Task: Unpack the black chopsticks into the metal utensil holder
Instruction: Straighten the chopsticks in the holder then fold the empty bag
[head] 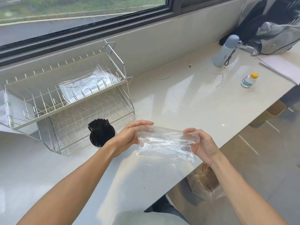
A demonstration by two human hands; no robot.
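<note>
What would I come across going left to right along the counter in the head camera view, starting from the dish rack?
Dish rack → metal holder full of black chopsticks → left hand → clear plastic bag → right hand → pale blue flask → small bottle with a yellow cap.

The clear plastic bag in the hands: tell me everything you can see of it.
The clear plastic bag is thin, transparent and crinkled, with glossy creases, and looks empty: no black chopsticks show through it. It hangs stretched roughly level above the pale countertop, just right of the metal utensil holder. The left hand pinches its left end and the right hand its right end.
</note>
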